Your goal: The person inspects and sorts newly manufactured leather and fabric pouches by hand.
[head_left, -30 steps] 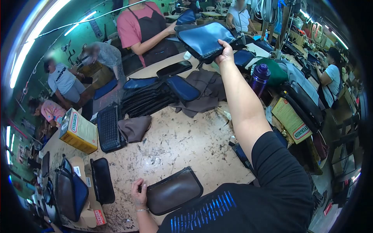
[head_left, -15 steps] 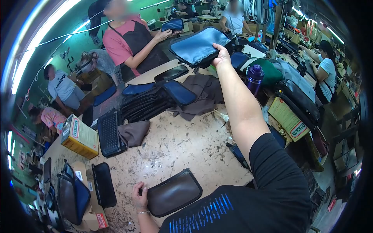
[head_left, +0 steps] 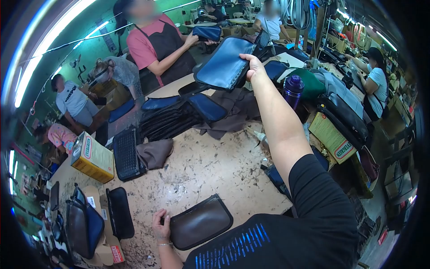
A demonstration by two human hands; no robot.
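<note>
My right hand (head_left: 252,67) is stretched far forward, its fingers closed on the right edge of a blue pouch (head_left: 222,62) with black edging, held up above the far side of the table. Near the table's front edge lies a dark brown pouch (head_left: 201,223). Just left of it rests my left hand (head_left: 161,225), fingers loosely curled and apart, with nothing visible in them. Below the raised pouch, a blue panel (head_left: 208,107) lies by black strips (head_left: 168,119) and brown material (head_left: 233,110).
A yellow tin (head_left: 92,158) and a black woven piece (head_left: 126,153) stand and lie at the left, with pouches on cardboard (head_left: 83,226) nearer. A purple bottle (head_left: 293,89) is at the right. Across the table, a co-worker (head_left: 161,49) holds a small blue pouch (head_left: 207,32).
The blue pouch in my right hand has swung slightly left and tilted, with its near edge lower. The co-worker and their small pouch have shifted right. My left hand has not moved.
</note>
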